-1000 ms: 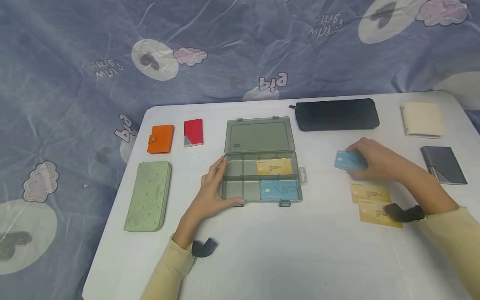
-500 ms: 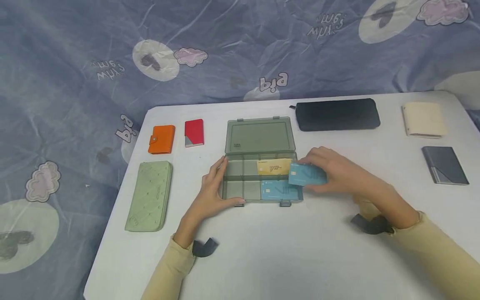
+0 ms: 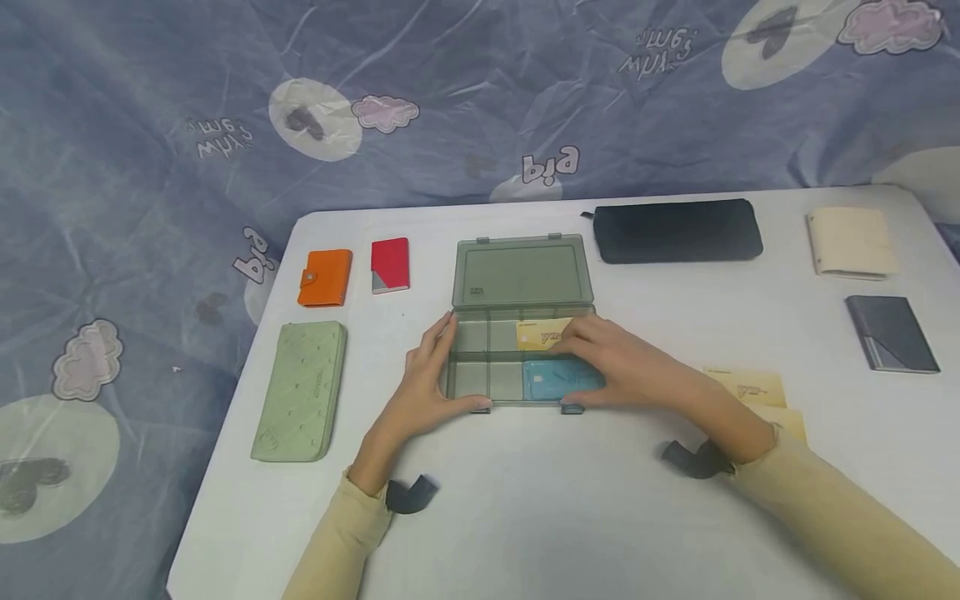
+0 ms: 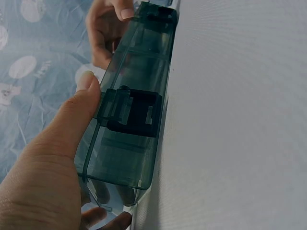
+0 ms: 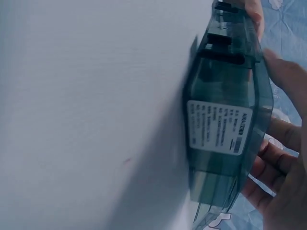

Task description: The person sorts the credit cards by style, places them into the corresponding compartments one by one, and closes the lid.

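Observation:
A translucent green compartment box stands mid-table, its lid folded back. My left hand grips its left end, thumb on the front rim beside a latch and fingers round the side. At the front right compartment, my right hand pinches a blue card by its long edges; the thumb is at the front rim, the fingertips near the divider. Another blue card seen there earlier is hidden beneath. A gold card lies in the compartment behind, partly covered by the right fingers.
Two gold cards overlap under the right forearm. Along the left are a green wallet, an orange card holder and a red one. A black pouch, cream wallet and dark card holder lie right.
My right hand has carried the blue card leftward from near the gold cards and lowered it into the box's front right compartment. The left hand has stayed on the box.

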The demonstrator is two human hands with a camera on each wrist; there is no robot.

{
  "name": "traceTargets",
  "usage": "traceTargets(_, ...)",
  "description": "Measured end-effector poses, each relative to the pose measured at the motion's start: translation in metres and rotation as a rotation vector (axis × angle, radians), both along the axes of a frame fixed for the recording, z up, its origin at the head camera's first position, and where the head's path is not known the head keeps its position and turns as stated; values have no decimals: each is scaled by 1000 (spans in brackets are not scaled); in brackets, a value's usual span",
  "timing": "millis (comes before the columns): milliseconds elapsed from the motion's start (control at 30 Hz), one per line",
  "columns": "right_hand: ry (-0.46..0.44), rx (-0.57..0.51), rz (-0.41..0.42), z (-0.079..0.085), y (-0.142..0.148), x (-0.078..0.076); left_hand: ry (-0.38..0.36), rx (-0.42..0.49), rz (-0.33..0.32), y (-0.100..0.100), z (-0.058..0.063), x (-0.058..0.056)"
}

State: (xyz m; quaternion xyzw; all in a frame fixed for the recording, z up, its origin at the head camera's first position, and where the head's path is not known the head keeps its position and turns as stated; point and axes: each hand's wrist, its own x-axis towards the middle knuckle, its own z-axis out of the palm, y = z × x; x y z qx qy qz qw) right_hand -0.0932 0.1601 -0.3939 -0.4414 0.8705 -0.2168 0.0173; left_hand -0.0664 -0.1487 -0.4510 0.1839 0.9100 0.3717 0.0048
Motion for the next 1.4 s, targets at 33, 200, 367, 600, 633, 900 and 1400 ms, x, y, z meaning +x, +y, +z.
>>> traceTargets(33,2,-6,-4,0,2,1,0,1,-2,0,0,0)
traceTargets(200,27,-33,-84,-1,29,8,-5,-7,0,1,-1,1)
traceTargets(367,25,3,-230,-6,87,15,-14,-22,14,1,1,2)
traceTargets(600,-49,223,-400,-13,162,24,-6,-19,5,-1,2,1)
traceTargets(633,-56,245,-406,-13,168,25,-4,-16,8,-2,2,1)
traceTargets(900,-97,327,-411,-11,186,38,-7,-10,5,-2,-1,1)
traceTargets(1400,3,326,-380,-11,182,44,-5,-10,6,2,-1,0)
